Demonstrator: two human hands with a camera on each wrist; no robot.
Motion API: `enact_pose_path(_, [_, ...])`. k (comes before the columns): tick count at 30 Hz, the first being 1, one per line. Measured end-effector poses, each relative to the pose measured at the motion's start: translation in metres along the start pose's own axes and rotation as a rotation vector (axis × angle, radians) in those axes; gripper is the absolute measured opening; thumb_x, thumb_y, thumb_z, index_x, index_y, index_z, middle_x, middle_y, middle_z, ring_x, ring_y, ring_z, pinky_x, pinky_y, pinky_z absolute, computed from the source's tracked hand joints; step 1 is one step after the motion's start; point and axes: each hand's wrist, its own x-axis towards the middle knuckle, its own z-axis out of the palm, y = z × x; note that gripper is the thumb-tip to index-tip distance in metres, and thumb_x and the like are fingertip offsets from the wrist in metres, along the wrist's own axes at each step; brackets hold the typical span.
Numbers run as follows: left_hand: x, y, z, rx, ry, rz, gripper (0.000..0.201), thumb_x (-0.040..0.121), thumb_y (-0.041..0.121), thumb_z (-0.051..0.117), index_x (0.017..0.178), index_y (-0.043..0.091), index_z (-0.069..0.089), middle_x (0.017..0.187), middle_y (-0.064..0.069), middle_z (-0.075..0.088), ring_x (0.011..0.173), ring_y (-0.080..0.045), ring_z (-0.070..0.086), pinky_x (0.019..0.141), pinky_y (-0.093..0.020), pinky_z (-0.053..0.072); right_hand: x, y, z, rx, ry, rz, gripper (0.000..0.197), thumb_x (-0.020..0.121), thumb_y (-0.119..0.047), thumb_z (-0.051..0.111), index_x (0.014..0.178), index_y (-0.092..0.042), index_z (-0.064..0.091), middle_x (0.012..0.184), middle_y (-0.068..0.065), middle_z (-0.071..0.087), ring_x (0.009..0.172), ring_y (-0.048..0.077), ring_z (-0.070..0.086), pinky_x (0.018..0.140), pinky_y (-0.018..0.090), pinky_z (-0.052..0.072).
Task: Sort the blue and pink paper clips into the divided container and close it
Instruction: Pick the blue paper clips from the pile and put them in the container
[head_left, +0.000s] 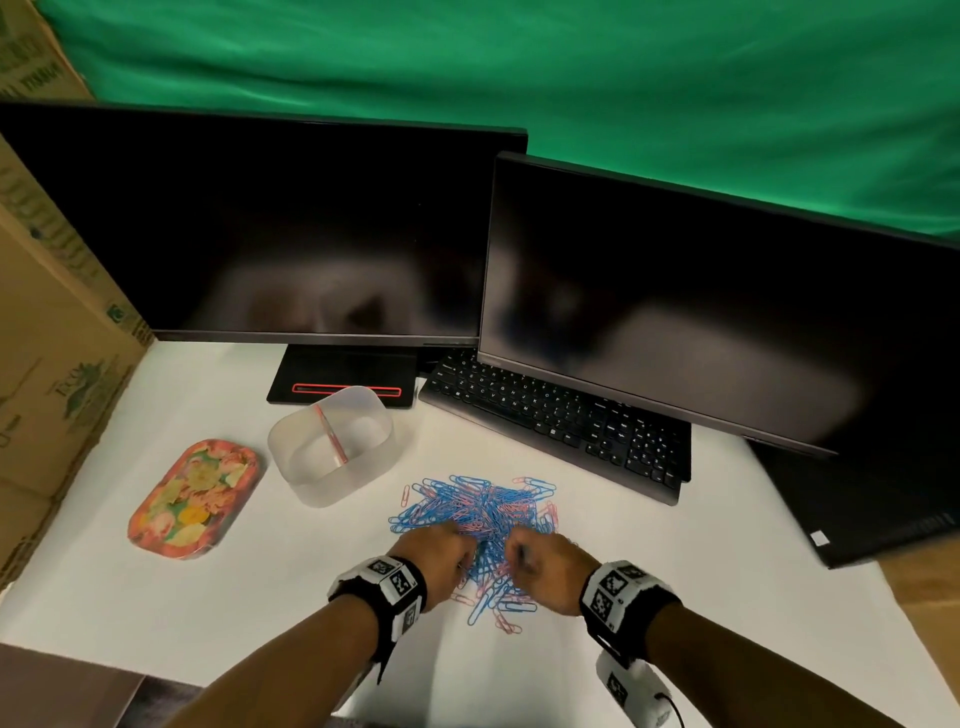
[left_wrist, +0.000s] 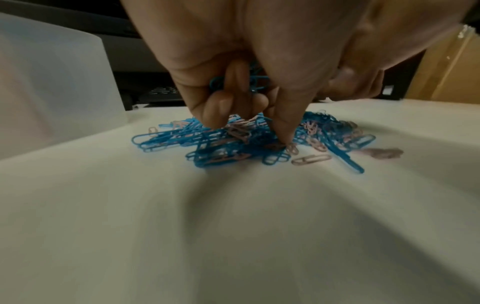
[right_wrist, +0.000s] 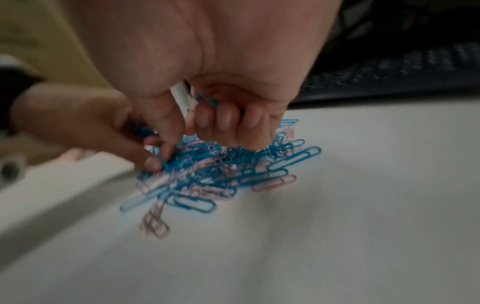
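1. We had both hands down in the mixed pile of paper clips (head_left: 480, 525) on the white table (head_left: 208, 597), near its front. Our left hand (head_left: 431, 558) had its fingers curled around a small bunch of blue clips (left_wrist: 255, 80) tucked into the palm, while one finger (left_wrist: 284, 131) reached down into the heap.

2. Our right hand (head_left: 543, 564) was curled as well, with at least one blue clip (right_wrist: 207, 101) trapped under the bent fingers and the thumb (right_wrist: 166, 131) pressing toward the pile. Something pale showed between thumb and fingers; we could not tell what it was.

3. The main risk we judged was colour mixing. Blue and pink clips lay tangled together, so a pink one could have hooked onto a blue bunch and ridden into the wrong half.

4. A loosely closed fist could also have shed clips on the way across the table, since the bunches were held in the palm rather than pinched.

5. Raking the heap could have pushed stray clips toward the keyboard (head_left: 561, 415), which sat just behind the pile.

6. The divided container (head_left: 291, 447), a translucent tub with a pink-edged partition (head_left: 330, 434), stood open just behind and to the left of the pile. Both compartments looked empty to us, so the sorting had barely begun.

7. The floral lid (head_left: 195, 493) lay flat on the table to the left of the tub, apart from it. Closing was still to come.
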Motion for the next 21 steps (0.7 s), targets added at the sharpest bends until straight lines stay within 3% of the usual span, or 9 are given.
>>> enact_pose_path(3, [0.000, 0.000, -0.003, -0.054, 0.030, -0.018, 0.011, 0.083, 0.026, 0.054, 0.091, 0.026, 0.062, 0.104, 0.005, 0.057, 0.093, -0.020, 0.061, 0.079, -0.027, 0.047, -0.006, -0.007, 0.005, -0.321, -0.025, -0.059, 0.019, 0.087, -0.030, 0.051, 0.105, -0.032, 0.053, 0.090, -0.004, 0.065, 0.086, 0.023, 0.060, 0.077, 0.028, 0.044])
enact_pose_path(5, [0.000, 0.000, -0.007, -0.092, 0.067, -0.033, 0.010, 0.083, 0.025, 0.056, 0.089, 0.025, 0.063, 0.097, 0.007, 0.060, 0.090, -0.017, 0.061, 0.075, -0.025, 0.046, -0.004, -0.011, 0.008, -0.491, -0.042, -0.106, 0.025, 0.090, -0.026, 0.047, 0.113, -0.030, 0.054, 0.110, 0.005, 0.066, 0.100, 0.029, 0.060, 0.086, 0.032, 0.045])
enact_pose_path(7, [-0.003, 0.000, -0.012, -0.139, 0.108, -0.057, 0.010, 0.082, 0.023, 0.057, 0.086, 0.023, 0.065, 0.086, 0.010, 0.060, 0.085, -0.016, 0.062, 0.071, -0.022, 0.045, 0.002, -0.012, 0.012, -0.595, -0.064, -0.123, 0.025, 0.092, -0.020, 0.044, 0.114, -0.024, 0.055, 0.114, 0.008, 0.066, 0.102, 0.033, 0.061, 0.087, 0.036, 0.046])
enact_pose_path(11, [-0.009, -0.004, -0.018, -0.261, 0.138, -0.124, 0.010, 0.080, 0.021, 0.059, 0.082, 0.026, 0.067, 0.079, 0.010, 0.067, 0.078, -0.012, 0.064, 0.070, -0.020, 0.049, 0.009, -0.010, 0.015, -0.687, -0.071, -0.160, 0.013, 0.092, -0.011, 0.043, 0.099, -0.015, 0.054, 0.101, 0.013, 0.067, 0.089, 0.037, 0.063, 0.071, 0.035, 0.043])
enact_pose_path(15, [-0.016, -0.012, -0.027, -0.441, 0.187, -0.200, 0.020, 0.081, 0.017, 0.059, 0.069, 0.032, 0.063, 0.080, 0.008, 0.072, 0.076, -0.008, 0.066, 0.071, -0.016, 0.050, 0.010, -0.007, 0.007, -0.570, -0.033, -0.179, 0.015, 0.092, -0.024, 0.042, 0.097, -0.020, 0.055, 0.102, 0.007, 0.065, 0.091, 0.032, 0.061, 0.077, 0.034, 0.045])
enact_pose_path(17, [-0.020, -0.018, -0.032, -0.576, 0.230, -0.253, 0.019, 0.084, 0.015, 0.061, 0.072, 0.028, 0.066, 0.081, 0.008, 0.071, 0.076, -0.005, 0.064, 0.069, -0.007, 0.045, 0.007, -0.004, -0.001, -0.421, -0.003, -0.158, 0.012, 0.089, -0.032, 0.045, 0.092, -0.026, 0.054, 0.094, -0.003, 0.062, 0.086, 0.023, 0.058, 0.078, 0.030, 0.047])
enact_pose_path(19, [-0.023, -0.026, -0.040, -0.755, 0.273, -0.323, 0.018, 0.082, 0.015, 0.061, 0.069, 0.025, 0.067, 0.075, 0.007, 0.070, 0.071, -0.007, 0.063, 0.070, -0.014, 0.048, 0.006, -0.002, -0.009, -0.287, -0.002, -0.120, 0.005, 0.087, -0.031, 0.051, 0.084, -0.028, 0.054, 0.081, -0.013, 0.056, 0.076, 0.011, 0.053, 0.072, 0.026, 0.046])
enact_pose_path(21, [-0.026, -0.031, -0.050, -0.950, 0.308, -0.414, 0.018, 0.083, 0.010, 0.058, 0.072, 0.020, 0.068, 0.070, 0.002, 0.069, 0.053, -0.008, 0.056, 0.054, -0.022, 0.044, 0.006, -0.004, -0.015, -0.115, -0.001, -0.084, 0.017, 0.086, -0.022, 0.056, 0.073, -0.030, 0.049, 0.066, -0.016, 0.052, 0.062, 0.001, 0.048, 0.065, 0.023, 0.043])
